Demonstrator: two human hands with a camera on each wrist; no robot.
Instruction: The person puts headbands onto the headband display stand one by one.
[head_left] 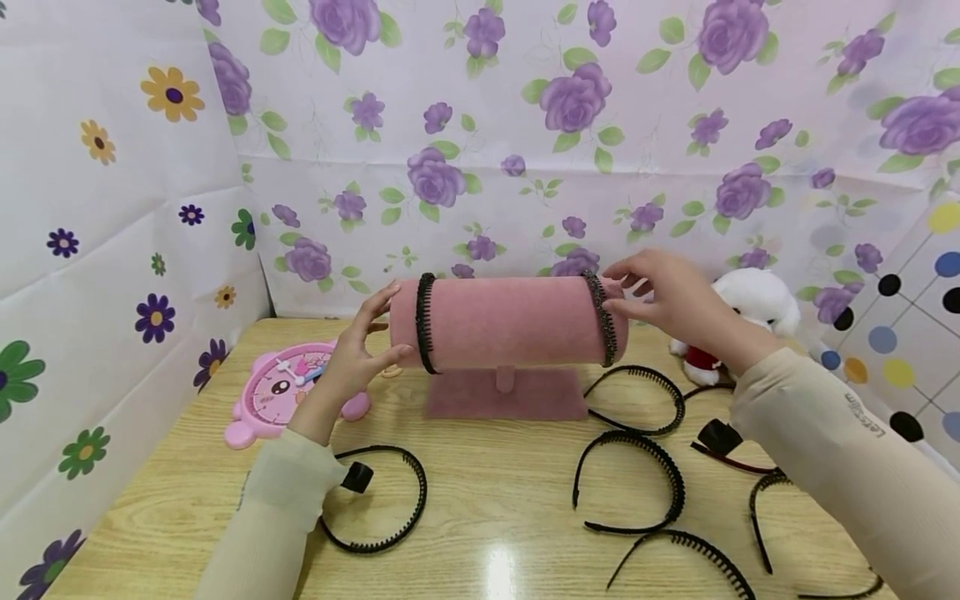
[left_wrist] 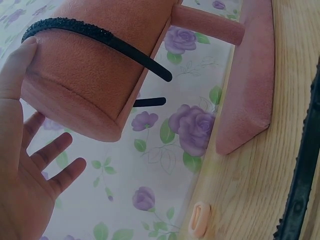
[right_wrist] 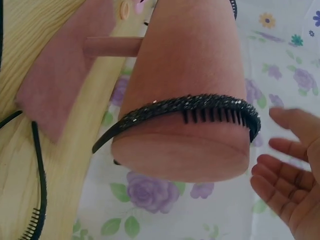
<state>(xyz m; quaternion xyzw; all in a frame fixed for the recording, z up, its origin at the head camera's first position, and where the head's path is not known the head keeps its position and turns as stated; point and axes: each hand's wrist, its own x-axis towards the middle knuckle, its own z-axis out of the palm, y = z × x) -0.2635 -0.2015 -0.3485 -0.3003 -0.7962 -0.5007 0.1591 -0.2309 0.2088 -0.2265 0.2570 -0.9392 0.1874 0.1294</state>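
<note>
A pink velvet display roll (head_left: 510,321) stands on a T-shaped stand with a flat base (head_left: 457,396). Two black toothed headbands sit around it: one (head_left: 425,329) near the left end and a glittery one (head_left: 602,321) near the right end. My left hand (head_left: 358,350) is at the roll's left end with spread fingers; in the left wrist view its thumb (left_wrist: 22,60) rests at the headband's edge. My right hand (head_left: 678,296) is beside the right end, fingers loosely bent. In the right wrist view its fingertips are a little away from the glittery headband (right_wrist: 200,106).
A pink cartoon clock (head_left: 279,400) lies at the left. Loose black headbands (head_left: 678,467) lie at the front right, with another (head_left: 423,492) by my left sleeve. A white plush dog (head_left: 757,296) sits behind my right arm. A small peach clip (left_wrist: 200,220) lies behind the stand.
</note>
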